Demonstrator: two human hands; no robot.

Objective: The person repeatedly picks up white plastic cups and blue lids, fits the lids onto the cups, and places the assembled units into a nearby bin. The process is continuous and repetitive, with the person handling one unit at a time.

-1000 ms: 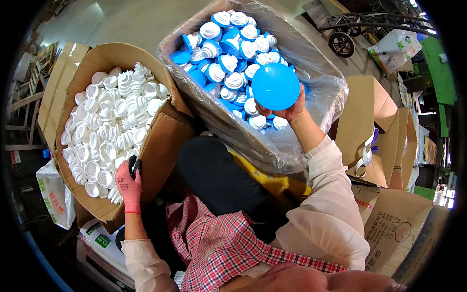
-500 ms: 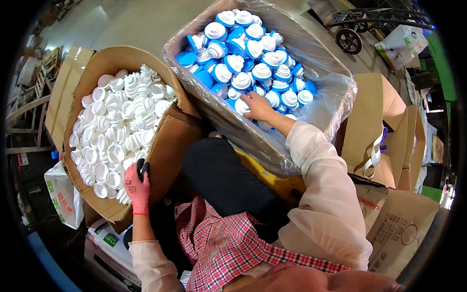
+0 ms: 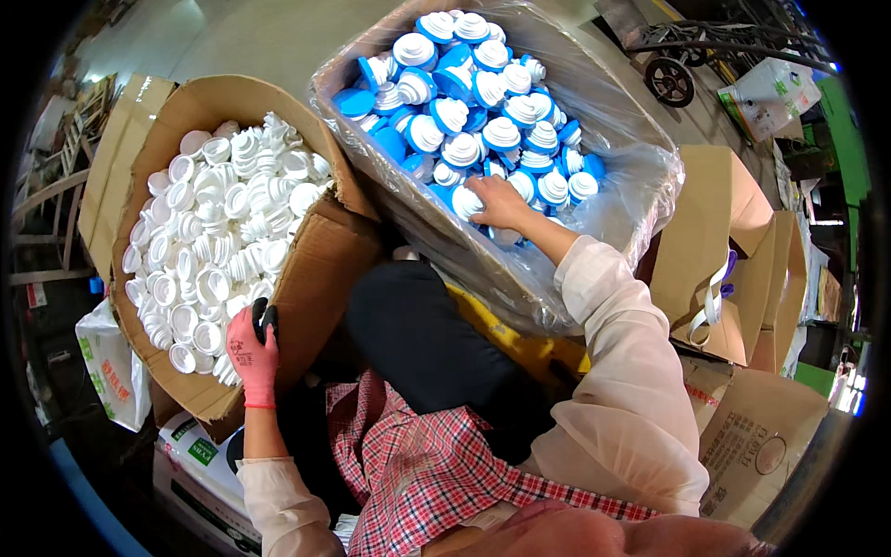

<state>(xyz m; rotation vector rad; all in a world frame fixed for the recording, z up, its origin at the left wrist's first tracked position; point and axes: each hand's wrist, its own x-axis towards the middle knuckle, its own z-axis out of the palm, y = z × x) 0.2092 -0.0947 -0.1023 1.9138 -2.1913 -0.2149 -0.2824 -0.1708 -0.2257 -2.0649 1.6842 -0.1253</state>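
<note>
On the left, my left hand (image 3: 251,348), in a pink glove with dark fingertips, is at the near right of the cardboard box (image 3: 322,265). Its fingers are bent and close together beside the white round plastic caps (image 3: 212,281); what they hold, if anything, is hidden. My bare right hand (image 3: 501,201) reaches into the plastic-lined box (image 3: 640,139), which holds many stepped white plastic pieces with blue round bases. Its fingers close on one stepped piece (image 3: 463,202) at the near side of the heap, hiding part of it.
My dark-clad knee (image 3: 418,325) rises between the two boxes, with something yellow (image 3: 510,339) beside it. Opened cardboard boxes (image 3: 696,251) stand to the right. A wheeled cart (image 3: 668,79) is at the far right. A white bag (image 3: 116,371) lies at the left.
The box of white caps and my left hand sit slightly further left and higher in view. My right hand has shifted a little to the right, still at the near stepped pieces.
</note>
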